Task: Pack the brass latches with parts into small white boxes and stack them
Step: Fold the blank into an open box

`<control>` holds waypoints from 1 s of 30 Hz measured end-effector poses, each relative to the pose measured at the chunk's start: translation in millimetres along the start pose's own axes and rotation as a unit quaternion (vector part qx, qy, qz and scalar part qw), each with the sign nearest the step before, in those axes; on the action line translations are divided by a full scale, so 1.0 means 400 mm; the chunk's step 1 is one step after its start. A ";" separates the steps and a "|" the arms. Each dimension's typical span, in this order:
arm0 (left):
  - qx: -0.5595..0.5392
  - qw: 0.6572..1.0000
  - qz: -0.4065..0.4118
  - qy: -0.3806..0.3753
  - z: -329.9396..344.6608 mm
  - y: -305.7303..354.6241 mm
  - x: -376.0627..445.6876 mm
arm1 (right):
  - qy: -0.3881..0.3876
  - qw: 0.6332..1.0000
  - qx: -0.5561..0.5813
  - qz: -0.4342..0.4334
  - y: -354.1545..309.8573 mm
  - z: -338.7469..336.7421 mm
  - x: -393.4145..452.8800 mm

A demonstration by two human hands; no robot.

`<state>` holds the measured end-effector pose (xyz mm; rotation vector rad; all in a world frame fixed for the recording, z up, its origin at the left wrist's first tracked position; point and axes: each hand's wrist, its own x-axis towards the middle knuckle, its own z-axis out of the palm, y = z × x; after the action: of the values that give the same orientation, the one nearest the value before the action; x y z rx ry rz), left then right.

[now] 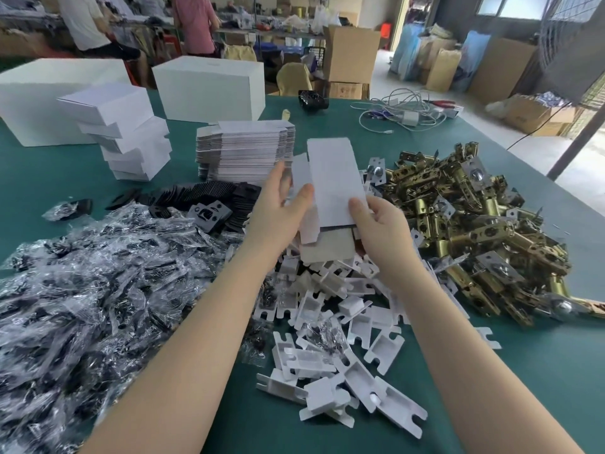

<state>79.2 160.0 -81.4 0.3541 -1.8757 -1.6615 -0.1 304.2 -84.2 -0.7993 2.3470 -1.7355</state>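
A small white box (330, 185), unfolded or only partly erected, is held above the middle of the green table (523, 371) between both hands. It is pinched at its lower left edge by the left hand (278, 214), thumb on top, and at its lower right corner by the right hand (381, 227); the hands are close together but not touching.

The card is judged light, thin and easily creased, so it is best taken by the edges and flaps, not the panel faces.

The brass latches (474, 217) lie heaped at three o'clock of the box. They are judged heavy, rigid and sharp-edged, and best gripped round the tube body.

Flat box blanks (245, 152) are stacked at eleven o'clock, packed boxes (124, 132) at ten, bagged screws (98, 290) at eight, and white plastic inserts (327, 339) at six.
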 end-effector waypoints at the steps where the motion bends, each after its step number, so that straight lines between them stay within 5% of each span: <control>1: 0.041 0.999 0.006 -0.032 0.001 0.001 0.000 | 0.002 1.000 0.012 0.020 -0.001 -0.007 0.008; 5: 0.160 0.982 0.022 -0.098 -0.010 0.018 -0.006 | -0.054 0.991 0.100 0.076 -0.032 -0.015 0.010; 8: 0.096 0.992 -0.002 -0.082 -0.024 0.022 0.002 | -0.133 0.984 0.091 0.070 -0.069 -0.010 -0.027; 12: -0.036 0.998 -0.021 -0.053 -0.051 0.011 0.012 | -0.246 0.967 -0.063 -0.034 -0.097 -0.012 -0.153; 15: -0.087 0.996 -0.022 0.008 -0.061 0.012 0.018 | -0.347 0.899 -0.231 -0.138 -0.071 -0.003 -0.288; 18: -0.117 0.992 -0.028 0.034 -0.063 0.010 0.028 | -0.299 0.804 -0.416 -0.302 -0.011 0.022 -0.407; 23: -0.111 0.994 -0.011 0.014 -0.056 0.012 0.024 | -0.272 0.745 -0.547 -0.268 0.020 -0.003 -0.332; 28: -0.120 0.992 -0.021 0.023 -0.049 0.015 0.017 | -0.317 0.754 -0.500 -0.283 0.044 -0.003 -0.196; 30: -0.121 0.992 -0.026 0.032 -0.048 0.019 0.014 | -0.317 0.801 -0.435 -0.261 0.050 -0.007 -0.166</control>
<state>87.5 142.9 -72.2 0.3533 -1.6096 -1.8655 48.7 342.3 -115.7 -1.9144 2.4157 -0.1639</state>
